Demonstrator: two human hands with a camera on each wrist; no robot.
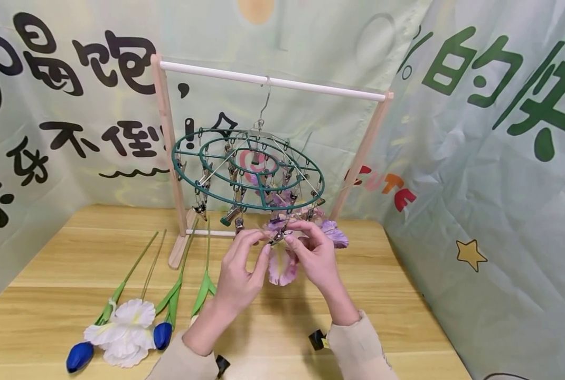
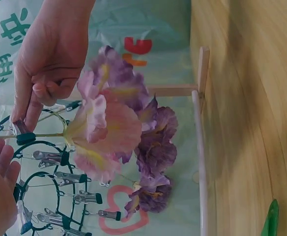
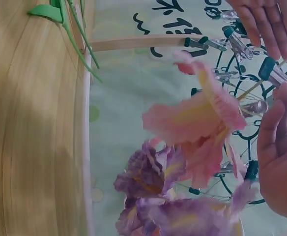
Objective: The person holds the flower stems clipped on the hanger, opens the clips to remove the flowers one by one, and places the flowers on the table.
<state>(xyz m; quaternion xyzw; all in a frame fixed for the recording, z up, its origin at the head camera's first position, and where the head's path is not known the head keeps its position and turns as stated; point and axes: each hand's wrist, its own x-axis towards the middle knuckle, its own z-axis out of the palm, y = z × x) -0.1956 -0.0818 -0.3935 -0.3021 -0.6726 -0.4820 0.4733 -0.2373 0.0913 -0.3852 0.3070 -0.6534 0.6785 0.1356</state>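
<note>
A pink artificial flower (image 3: 197, 118) hangs head down at a metal clip (image 3: 271, 69) with dark green tips. My right hand (image 1: 313, 253) pinches that clip between thumb and fingers. Opposite it, my left hand (image 1: 242, 269) pinches the flower's thin stem (image 2: 47, 134) close beside the clip. The clip belongs to a round green hanger (image 1: 264, 206) with several more clips dangling from its rings. Purple flowers (image 2: 156, 142) hang behind the pink one. In the left wrist view, my left hand shows only partly at the edge.
A wooden stand (image 1: 166, 126) with a white top rod (image 1: 311, 88) carries the hanger by its hook (image 1: 266, 100). At the left of the table lie a white flower (image 1: 128, 332), blue tulips (image 1: 80, 357) and green stems (image 1: 184, 253). Printed cloth (image 1: 453, 158) hangs behind.
</note>
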